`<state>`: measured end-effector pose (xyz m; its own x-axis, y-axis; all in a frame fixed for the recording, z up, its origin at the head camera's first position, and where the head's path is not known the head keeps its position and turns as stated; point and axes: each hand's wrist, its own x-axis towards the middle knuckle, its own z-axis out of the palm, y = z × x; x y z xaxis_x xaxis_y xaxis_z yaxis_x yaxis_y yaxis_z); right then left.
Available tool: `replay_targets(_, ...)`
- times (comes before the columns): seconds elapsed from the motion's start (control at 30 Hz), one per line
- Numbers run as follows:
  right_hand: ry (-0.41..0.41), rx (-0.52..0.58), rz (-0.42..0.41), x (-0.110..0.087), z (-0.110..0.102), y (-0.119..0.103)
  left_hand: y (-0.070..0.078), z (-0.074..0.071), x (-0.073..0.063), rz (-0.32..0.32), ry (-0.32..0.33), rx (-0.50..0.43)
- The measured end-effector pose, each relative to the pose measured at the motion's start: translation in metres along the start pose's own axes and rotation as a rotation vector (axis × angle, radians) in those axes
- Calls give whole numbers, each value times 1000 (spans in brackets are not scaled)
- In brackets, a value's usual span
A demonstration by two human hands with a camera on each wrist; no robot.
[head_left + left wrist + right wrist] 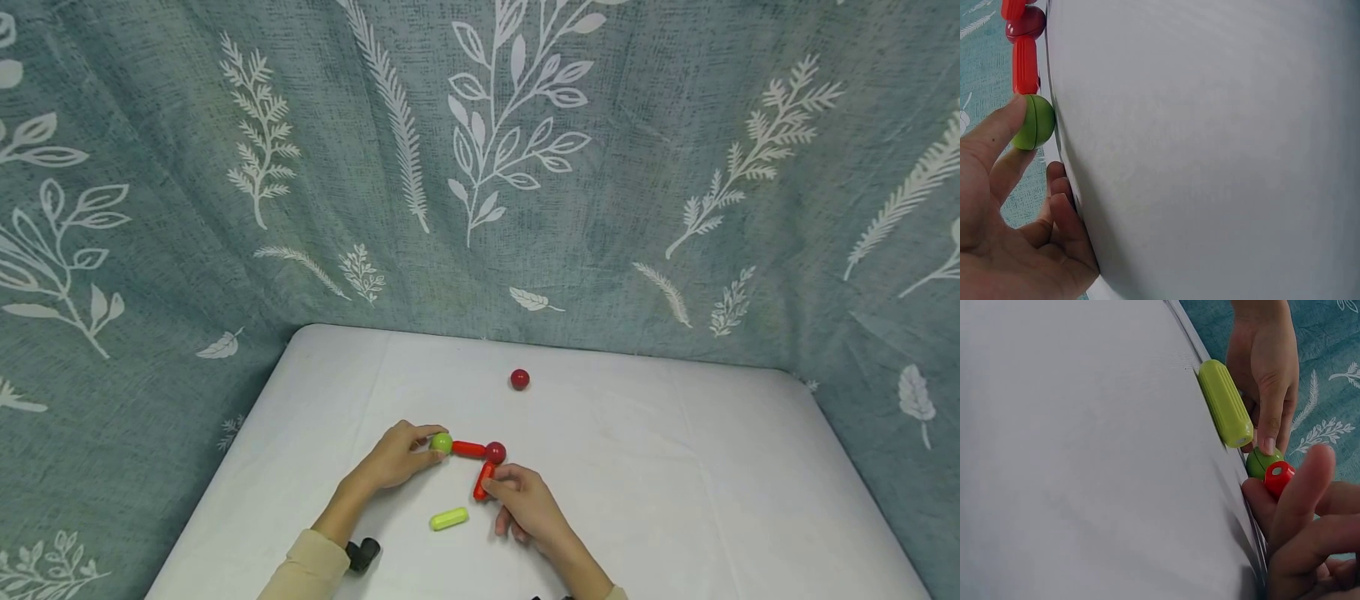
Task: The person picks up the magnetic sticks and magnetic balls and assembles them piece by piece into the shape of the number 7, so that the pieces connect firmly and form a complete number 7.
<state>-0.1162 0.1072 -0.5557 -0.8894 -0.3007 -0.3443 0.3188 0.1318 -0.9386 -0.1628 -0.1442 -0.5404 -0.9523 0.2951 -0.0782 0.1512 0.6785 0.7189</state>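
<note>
My left hand (397, 456) pinches a green ball (442, 442) between thumb and fingers. From that ball a red rod (469, 450) runs right to a dark red ball (495, 452). A second red rod (483, 482) slants down toward me from the dark red ball; my right hand (529, 505) holds it between thumb and fingers. The left wrist view shows the green ball (1036, 122), red rod (1024, 65) and dark red ball (1025, 26) in a line. In the right wrist view a small metal disc shows on the near end of the held red rod (1279, 477).
A ribbed yellow-green rod (448, 518) lies on the white table (675, 483) between my forearms. Another dark red ball (520, 379) sits farther back. Black cylindrical pieces (365, 553) lie beside the left sleeve. A patterned teal cloth (480, 275) hangs behind the table.
</note>
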Motion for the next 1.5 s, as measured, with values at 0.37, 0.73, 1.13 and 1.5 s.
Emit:
replay_targets(0.37, -9, 30, -24, 3, -1, -5, 4, -1, 0, -5, -8, 0)
replay_targets(0.73, 42, -44, -51, 8, 5, -6, 5, -1, 1, -14, -3, -13)
replay_targets(1.13, 68, -61, -31, 8, 8, -6, 5, 1, -4, -29, 39, -15)
replay_targets(1.5, 60, -64, -40, 7, 8, -3, 29, 3, -37, -60, 173, -44)
